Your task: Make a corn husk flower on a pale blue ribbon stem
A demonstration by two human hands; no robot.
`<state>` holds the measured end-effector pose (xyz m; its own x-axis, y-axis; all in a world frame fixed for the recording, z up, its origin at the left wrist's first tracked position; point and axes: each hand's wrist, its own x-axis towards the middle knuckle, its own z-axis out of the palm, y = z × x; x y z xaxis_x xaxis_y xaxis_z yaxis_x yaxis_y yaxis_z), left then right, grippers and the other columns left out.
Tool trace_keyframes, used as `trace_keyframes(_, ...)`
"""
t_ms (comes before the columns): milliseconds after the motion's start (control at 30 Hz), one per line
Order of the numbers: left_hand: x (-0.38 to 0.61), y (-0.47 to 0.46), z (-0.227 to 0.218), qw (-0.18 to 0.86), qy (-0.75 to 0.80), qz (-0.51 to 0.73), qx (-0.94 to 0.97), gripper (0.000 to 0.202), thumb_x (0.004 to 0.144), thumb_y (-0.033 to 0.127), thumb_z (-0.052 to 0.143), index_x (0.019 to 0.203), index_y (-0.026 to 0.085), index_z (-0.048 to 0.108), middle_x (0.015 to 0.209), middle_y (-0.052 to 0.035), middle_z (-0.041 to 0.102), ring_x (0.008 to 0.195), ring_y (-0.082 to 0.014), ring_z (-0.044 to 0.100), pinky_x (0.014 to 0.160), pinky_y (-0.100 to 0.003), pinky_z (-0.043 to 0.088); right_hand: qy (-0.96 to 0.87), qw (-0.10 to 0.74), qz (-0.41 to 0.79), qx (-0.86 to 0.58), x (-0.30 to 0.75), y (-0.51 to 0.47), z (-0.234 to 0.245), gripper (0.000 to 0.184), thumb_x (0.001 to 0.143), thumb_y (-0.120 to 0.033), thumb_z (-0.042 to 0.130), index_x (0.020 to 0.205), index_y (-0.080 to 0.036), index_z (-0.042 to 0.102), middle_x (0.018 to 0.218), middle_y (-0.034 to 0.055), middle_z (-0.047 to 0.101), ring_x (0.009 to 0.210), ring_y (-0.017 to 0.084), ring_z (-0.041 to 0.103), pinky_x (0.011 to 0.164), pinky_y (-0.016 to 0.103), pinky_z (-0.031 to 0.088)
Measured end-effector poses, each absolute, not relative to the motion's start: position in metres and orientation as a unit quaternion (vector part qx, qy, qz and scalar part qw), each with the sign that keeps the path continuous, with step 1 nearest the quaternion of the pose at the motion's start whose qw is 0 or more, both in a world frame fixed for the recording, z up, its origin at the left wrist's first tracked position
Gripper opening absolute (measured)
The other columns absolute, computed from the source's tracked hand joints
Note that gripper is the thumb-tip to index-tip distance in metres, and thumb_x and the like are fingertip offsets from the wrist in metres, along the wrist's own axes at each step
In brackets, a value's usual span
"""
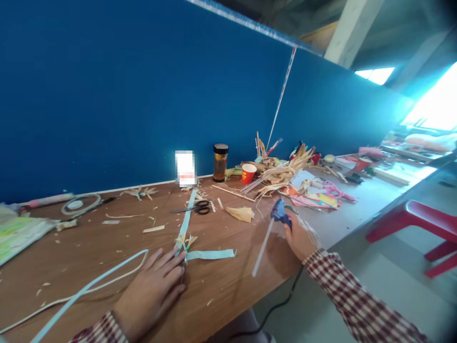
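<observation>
My right hand (301, 236) is wrapped around the grip of a blue hot glue gun (278, 212), held over the right side of the table. A long clear glue stick (263, 247) sticks out of it and slants down. My left hand (155, 286) lies with its fingers stretched out on the wood. Its fingertips rest beside a small corn-husk flower (186, 242) with a bit of green. Pale blue paper strips (210, 254) meet at the flower, one running back and one to the right. Whether the fingertips press on the flower's stem, I cannot tell.
Black scissors (202, 207) lie across the back strip. Behind stand a dark-lidded jar (220, 164), a red paper cup (248, 174) and piled corn husks (285, 166). A white cord (67, 298) curves at left. A black cable (278, 309) hangs off the front edge. A red stool (417, 221) stands at right.
</observation>
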<state>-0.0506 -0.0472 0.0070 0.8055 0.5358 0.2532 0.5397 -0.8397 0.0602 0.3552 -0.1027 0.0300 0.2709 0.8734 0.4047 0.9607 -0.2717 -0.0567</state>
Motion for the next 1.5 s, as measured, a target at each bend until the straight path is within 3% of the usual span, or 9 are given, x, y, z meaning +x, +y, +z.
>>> trace_keyframes(267, -0.052, -0.046, 0.006, 0.017, -0.274, -0.147, -0.95, 0.017, 0.083, 0.035, 0.047, 0.09, 0.026, 0.059, 0.126, -0.0025, 0.055, 0.123, -0.021, 0.04, 0.104, -0.044, 0.023, -0.522, 0.043, -0.149, -0.838, 0.399, -0.103, 0.016, 0.028, 0.086, -0.025, 0.041, 0.111, -0.016, 0.049, 0.092, 0.0117, 0.062, 0.083, 0.023, 0.058, 0.066, 0.03, 0.04)
trace_keyframes(433, -0.051, -0.048, 0.007, 0.009, -0.282, -0.137, -0.95, 0.017, 0.084, 0.034, 0.046, 0.091, 0.025, 0.058, 0.128, -0.0043, 0.053, 0.124, -0.0223, 0.038, 0.103, -0.047, 0.024, -0.531, 0.04, -0.145, -0.834, 0.399, -0.115, 0.037, 0.039, 0.086, -0.04, 0.042, 0.117, -0.018, 0.047, 0.098, 0.0139, 0.059, 0.087, 0.029, 0.057, 0.069, 0.037, 0.042)
trace_keyframes(500, -0.05, -0.05, 0.008, 0.001, -0.29, -0.128, -0.948, 0.017, 0.084, 0.033, 0.045, 0.089, 0.023, 0.058, 0.129, -0.0054, 0.052, 0.125, -0.0226, 0.036, 0.103, -0.048, 0.023, -0.541, 0.085, -0.151, -0.823, 0.389, -0.122, 0.054, 0.041, 0.085, -0.041, 0.042, 0.117, -0.016, 0.047, 0.102, 0.0166, 0.057, 0.09, 0.03, 0.056, 0.072, 0.04, 0.042)
trace_keyframes(567, -0.049, -0.051, 0.01, -0.009, -0.293, -0.117, -0.949, 0.016, 0.085, 0.032, 0.044, 0.089, 0.023, 0.057, 0.128, -0.0051, 0.052, 0.126, -0.0227, 0.035, 0.103, -0.05, 0.023, -0.59, 0.189, -0.107, -0.777, 0.365, -0.128, 0.07, 0.036, 0.086, -0.038, 0.042, 0.115, -0.017, 0.047, 0.101, 0.0129, 0.058, 0.09, 0.026, 0.056, 0.075, 0.036, 0.043)
trace_keyframes(667, -0.048, -0.053, 0.013, -0.017, -0.296, -0.121, -0.947, 0.016, 0.085, 0.03, 0.044, 0.089, 0.023, 0.057, 0.128, -0.0057, 0.052, 0.126, -0.0229, 0.035, 0.103, -0.051, 0.023, -0.686, 0.279, 0.06, -0.669, 0.304, -0.126, 0.082, 0.024, 0.088, -0.033, 0.039, 0.105, -0.021, 0.051, 0.096, 0.0066, 0.061, 0.085, 0.018, 0.058, 0.072, 0.028, 0.045)
trace_keyframes(833, -0.047, -0.056, 0.017, -0.017, -0.303, -0.12, -0.945, 0.015, 0.084, 0.028, 0.045, 0.089, 0.022, 0.057, 0.128, -0.0072, 0.052, 0.125, -0.023, 0.037, 0.102, -0.05, 0.024, -0.791, 0.234, 0.138, -0.548, 0.198, -0.082, 0.066, 0.019, 0.088, -0.024, 0.041, 0.09, -0.019, 0.059, 0.089, 0.0048, 0.062, 0.084, 0.016, 0.057, 0.077, 0.026, 0.041)
trace_keyframes(1033, -0.044, -0.059, 0.018, -0.004, -0.312, -0.128, -0.941, 0.012, 0.081, 0.026, 0.049, 0.088, 0.021, 0.057, 0.126, -0.0081, 0.054, 0.124, -0.0236, 0.038, 0.102, -0.05, 0.024, -0.765, 0.131, 0.234, -0.586, 0.156, -0.018, 0.041, 0.026, 0.081, -0.039, 0.05, 0.082, -0.018, 0.066, 0.078, 0.0049, 0.066, 0.071, 0.015, 0.058, 0.06, 0.024, 0.038)
trace_keyframes(1200, -0.042, -0.06, 0.016, -0.001, -0.326, -0.127, -0.937, 0.012, 0.081, 0.025, 0.05, 0.089, 0.021, 0.057, 0.125, -0.0083, 0.054, 0.123, -0.0243, 0.039, 0.102, -0.051, 0.024, -0.745, 0.142, 0.304, -0.577, 0.153, 0.001, 0.032, 0.029, 0.072, -0.043, 0.059, 0.079, -0.016, 0.066, 0.069, 0.0019, 0.065, 0.062, 0.012, 0.056, 0.053, 0.021, 0.034)
trace_keyframes(1500, -0.042, -0.061, 0.012, 0.014, -0.328, -0.15, -0.933, 0.013, 0.081, 0.027, 0.051, 0.09, 0.022, 0.058, 0.123, -0.0076, 0.054, 0.121, -0.0244, 0.039, 0.102, -0.052, 0.023, -0.742, 0.17, 0.344, -0.55, 0.14, 0.011, 0.024, 0.035, 0.063, -0.03, 0.066, 0.091, -0.015, 0.053, 0.069, -0.0003, 0.063, 0.062, 0.012, 0.056, 0.054, 0.02, 0.036)
